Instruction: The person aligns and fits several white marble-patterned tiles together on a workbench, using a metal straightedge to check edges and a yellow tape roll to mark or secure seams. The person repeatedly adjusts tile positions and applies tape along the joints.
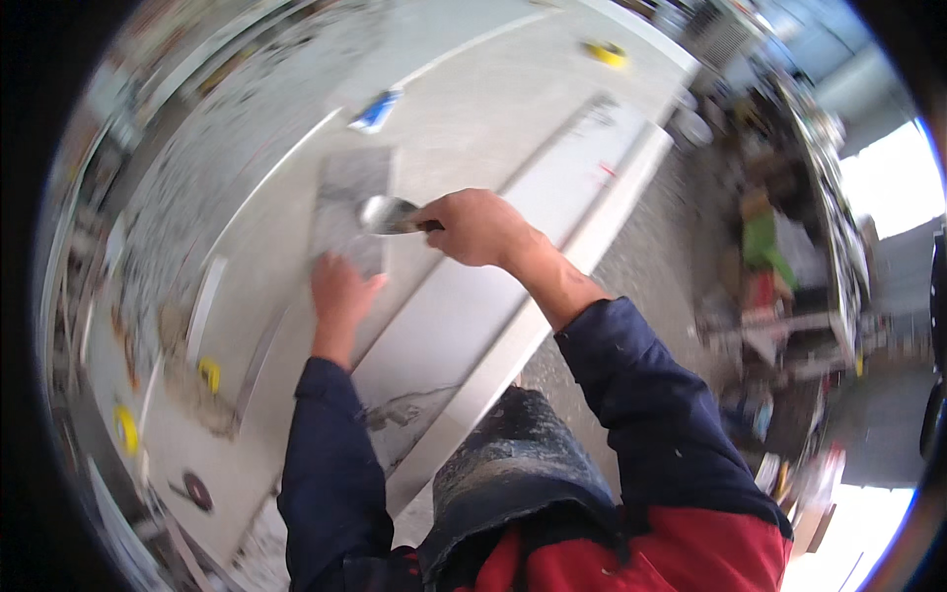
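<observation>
My right hand (472,227) is closed around the handle of a putty knife (387,214). Its metal blade points left, over the right side of a grey rectangular plate (353,187); whether blade and plate touch is hard to tell. At the near end of that plate is my left hand (340,288), fingers on its surface and thumb at the right edge. Motion smears the plate and the left fingers somewhat. Beneath the plate is a large pale slab (444,128), with a long white strip (464,291) lying along its right side.
A blue-and-white object (377,111) lies beyond the plate. Yellow tape rolls (605,52) sit at the far edge and on the left, near a dark disc (197,490). Cluttered shelving (789,247) stands to the right, across the grey floor (656,237).
</observation>
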`<action>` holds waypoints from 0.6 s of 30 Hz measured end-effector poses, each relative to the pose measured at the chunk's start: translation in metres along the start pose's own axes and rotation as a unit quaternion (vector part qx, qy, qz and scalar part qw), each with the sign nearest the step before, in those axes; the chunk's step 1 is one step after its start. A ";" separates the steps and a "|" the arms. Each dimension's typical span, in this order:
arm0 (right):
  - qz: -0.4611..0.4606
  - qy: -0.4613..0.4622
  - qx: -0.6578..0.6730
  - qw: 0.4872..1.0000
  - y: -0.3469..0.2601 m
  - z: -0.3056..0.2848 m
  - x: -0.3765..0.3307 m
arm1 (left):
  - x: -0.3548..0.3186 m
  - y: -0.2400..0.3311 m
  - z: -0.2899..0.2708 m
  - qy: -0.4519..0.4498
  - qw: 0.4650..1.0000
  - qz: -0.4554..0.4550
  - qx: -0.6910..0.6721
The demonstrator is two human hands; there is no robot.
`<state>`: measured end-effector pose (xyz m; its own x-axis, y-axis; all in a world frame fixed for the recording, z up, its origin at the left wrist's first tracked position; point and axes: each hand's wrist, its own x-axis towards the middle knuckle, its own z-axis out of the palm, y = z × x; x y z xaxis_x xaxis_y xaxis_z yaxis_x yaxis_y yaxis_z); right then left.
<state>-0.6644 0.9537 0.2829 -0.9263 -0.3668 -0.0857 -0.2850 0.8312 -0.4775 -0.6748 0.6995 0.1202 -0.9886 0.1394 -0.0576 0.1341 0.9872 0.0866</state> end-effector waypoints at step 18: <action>0.228 0.434 0.711 0.504 0.206 0.105 -0.221 | -0.057 0.195 0.027 -0.014 0.871 0.467 -0.152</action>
<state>-0.4923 1.1618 0.1119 -0.7506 0.5606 -0.3497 -0.1013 -0.6207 -0.7775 -0.5901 0.8865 0.1133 -0.4554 0.8765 0.1560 0.8503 0.3763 0.3680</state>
